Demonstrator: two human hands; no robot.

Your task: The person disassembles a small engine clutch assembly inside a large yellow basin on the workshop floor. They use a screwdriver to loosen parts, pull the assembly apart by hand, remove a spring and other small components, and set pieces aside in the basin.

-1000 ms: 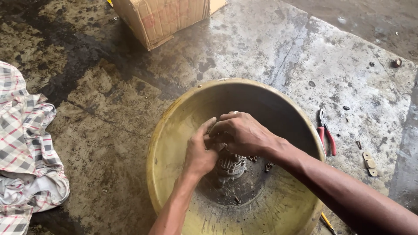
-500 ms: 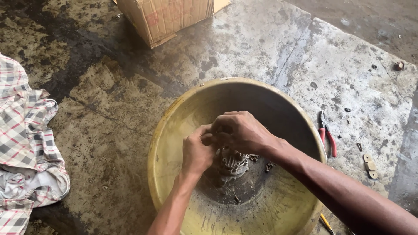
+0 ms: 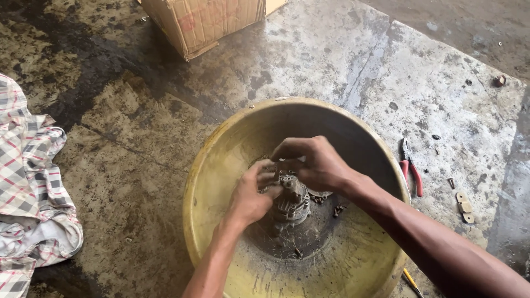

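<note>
A wide yellow basin (image 3: 210,182) sits on the stained concrete floor. At its dirty bottom stands a grimy metal engine part (image 3: 291,201), with small screws loose beside it. My left hand (image 3: 251,193) grips the part's left side. My right hand (image 3: 312,161) curls over its top, fingers bent down onto it. Both hands are greasy and hide the upper half of the part.
Red-handled pliers (image 3: 411,168) lie on the floor right of the basin, with small metal pieces (image 3: 464,204) beyond. A cardboard box (image 3: 207,22) stands at the top. A checked cloth (image 3: 27,176) lies at the left edge.
My left hand has shifted slightly along the part's side and my right hand's fingers have closed tighter over its top. The basin has stayed put.
</note>
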